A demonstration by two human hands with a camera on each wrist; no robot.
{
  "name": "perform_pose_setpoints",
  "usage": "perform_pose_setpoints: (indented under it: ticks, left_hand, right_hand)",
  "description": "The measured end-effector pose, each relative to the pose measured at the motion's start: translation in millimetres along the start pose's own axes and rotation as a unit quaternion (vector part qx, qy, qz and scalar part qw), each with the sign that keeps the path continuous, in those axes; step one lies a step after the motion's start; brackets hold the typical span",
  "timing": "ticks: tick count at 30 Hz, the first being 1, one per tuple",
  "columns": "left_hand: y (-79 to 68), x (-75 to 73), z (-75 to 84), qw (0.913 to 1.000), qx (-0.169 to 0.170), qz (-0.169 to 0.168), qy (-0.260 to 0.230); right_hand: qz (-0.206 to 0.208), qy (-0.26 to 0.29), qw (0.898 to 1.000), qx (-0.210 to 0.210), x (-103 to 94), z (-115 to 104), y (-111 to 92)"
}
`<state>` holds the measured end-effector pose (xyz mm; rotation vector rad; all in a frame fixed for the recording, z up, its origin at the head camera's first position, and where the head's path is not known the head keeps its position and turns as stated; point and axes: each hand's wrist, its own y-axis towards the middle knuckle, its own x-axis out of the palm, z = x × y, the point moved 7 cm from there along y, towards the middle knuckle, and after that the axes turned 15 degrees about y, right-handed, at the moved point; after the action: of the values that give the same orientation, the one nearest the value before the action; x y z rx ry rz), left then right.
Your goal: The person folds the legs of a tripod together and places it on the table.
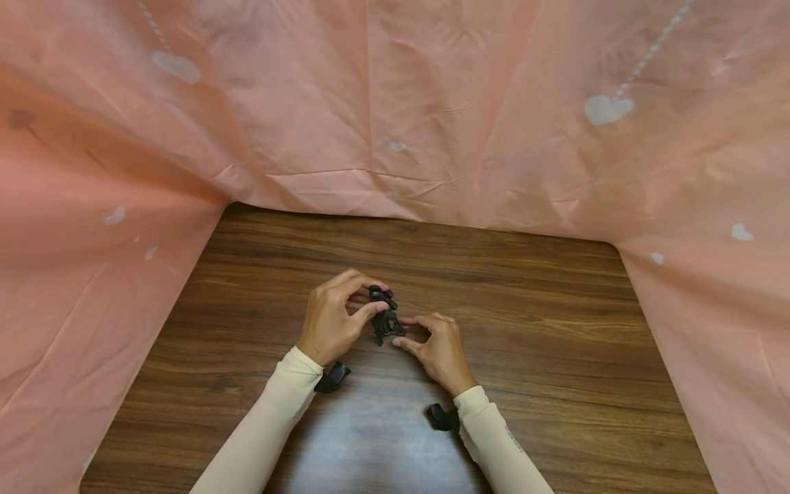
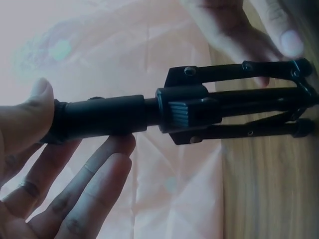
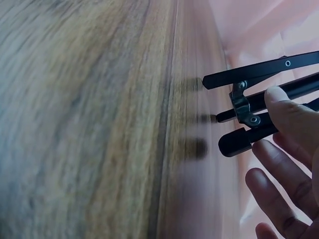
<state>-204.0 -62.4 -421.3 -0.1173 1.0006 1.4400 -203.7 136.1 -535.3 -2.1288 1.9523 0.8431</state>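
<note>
A small black tripod [image 1: 387, 324] is held up over the wooden table between both hands. My left hand [image 1: 333, 315] grips its upper end; in the left wrist view the thumb lies on the round black column [image 2: 104, 115] and the fingers support it from below. The tripod's legs point away from that hand, drawn close together. At the leg end, my right hand [image 1: 441, 346] pinches a leg; the right wrist view shows its thumb on top and fingers below, beside a dark rubber foot [image 3: 235, 143]. A metal hinge bracket [image 3: 241, 105] joins the legs there.
Dark wood-grain table [image 1: 524, 309] lies under the hands. Pink cloth [image 1: 420, 103] with white hearts encloses the back and both sides. Black wrist-worn pieces [image 1: 333, 379] show below each wrist, beside cream sleeves [image 1: 265, 418].
</note>
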Motion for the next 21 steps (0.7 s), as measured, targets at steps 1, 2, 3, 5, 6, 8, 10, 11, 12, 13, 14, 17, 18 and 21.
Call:
perform_pose_setpoints:
  ticks: [1, 2, 3, 5, 6, 8, 10, 11, 12, 13, 14, 17, 18, 21]
  left_hand:
    - [0.1, 0.0, 0.3, 1.0000, -0.001, 0.001, -0.002]
    - [0.2, 0.0, 0.6, 1.0000, -0.002, 0.002, -0.003]
    - [0.3, -0.1, 1.0, 1.0000, -0.003, 0.005, -0.004]
    - [0.0, -0.1, 1.0, 0.9999, -0.007, 0.011, -0.009]
    - [-0.1, -0.1, 0.7, 0.9998, -0.010, 0.014, -0.013]
    - [-0.1, -0.2, -0.1, 0.9990, -0.019, 0.019, -0.035]
    - [0.4, -1.2, -0.6, 0.9973, -0.028, 0.025, -0.063]
    - [0.8, -1.8, -0.7, 0.9961, -0.031, 0.027, -0.078]
    - [1.4, -2.3, -0.7, 0.9947, -0.034, 0.029, -0.093]
    - [2.0, -3.2, -0.4, 0.9931, -0.037, 0.031, -0.107]
    - [2.5, -3.9, -0.3, 0.9918, -0.039, 0.032, -0.117]
    - [3.6, -6.4, -0.1, 0.9890, -0.047, 0.040, -0.134]
    - [3.8, -7.1, -0.1, 0.9883, -0.049, 0.043, -0.138]
    - [3.9, -8.8, -0.2, 0.9855, -0.057, 0.051, -0.152]
  right_hand:
    - [-0.001, 0.000, 1.000, 0.001, 0.0, 0, 0]
    - [-0.002, -0.001, 1.000, 0.001, -0.1, -1, 0]
    - [-0.002, -0.004, 1.000, -0.001, -0.4, -1, 0]
    - [-0.004, -0.007, 1.000, -0.008, -0.8, -2, 0]
    - [-0.004, -0.010, 1.000, -0.012, -1.0, -3, 1]
    - [-0.006, -0.013, 1.000, -0.017, -1.8, -5, 1]
    - [-0.006, -0.015, 1.000, -0.018, -2.9, -5, 0]
    - [-0.005, -0.015, 1.000, -0.018, -3.6, -5, 0]
    - [-0.004, -0.016, 1.000, -0.017, -4.5, -5, 0]
    - [-0.002, -0.016, 1.000, -0.018, -5.5, -5, 0]
    - [-0.001, -0.016, 1.000, -0.017, -6.6, -5, 0]
    - [0.002, -0.015, 1.000, -0.019, -9.7, -7, 0]
    - [0.002, -0.015, 1.000, -0.020, -10.8, -7, 0]
    - [0.004, -0.013, 1.000, -0.020, -13.4, -10, 0]
